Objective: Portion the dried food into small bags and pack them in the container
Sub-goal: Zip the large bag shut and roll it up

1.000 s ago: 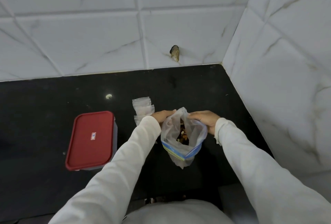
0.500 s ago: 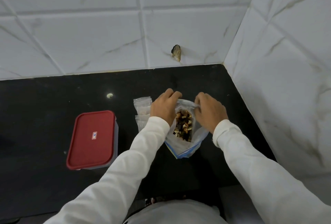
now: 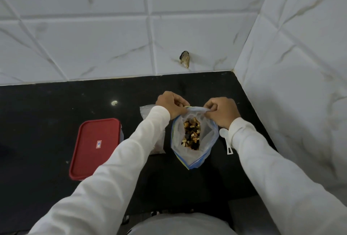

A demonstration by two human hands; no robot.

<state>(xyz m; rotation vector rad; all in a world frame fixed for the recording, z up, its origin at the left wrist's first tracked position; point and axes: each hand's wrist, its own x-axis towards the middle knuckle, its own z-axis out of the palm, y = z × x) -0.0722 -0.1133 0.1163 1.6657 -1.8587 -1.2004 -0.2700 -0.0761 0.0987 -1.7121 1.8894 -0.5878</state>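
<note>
Zip bag (image 3: pixel 207 141) of dried food (image 3: pixel 191 135) sits wider open on the tabletop (image 3: pixel 56 103) between small bags (image 3: pixel 147 110) and scoop (image 3: pixel 225 135), left hand (image 3: pixel 171 106) and right hand (image 3: pixel 220 113) now both pinching its far rim, close together, red-lidded container (image 3: pixel 95 146) unmoved at left.

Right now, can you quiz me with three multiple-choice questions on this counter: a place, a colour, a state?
1. The lidded container stands where from the zip bag? A) left B) right C) behind
2. Its lid is: A) blue B) red C) white
3. The zip bag's mouth is: A) zipped B) knotted C) open
Answers: 1 A, it sits on the counter left of the bag. 2 B, the lid is plainly red. 3 C, the left hand and right hand hold the rim apart, dried food showing inside.
</note>
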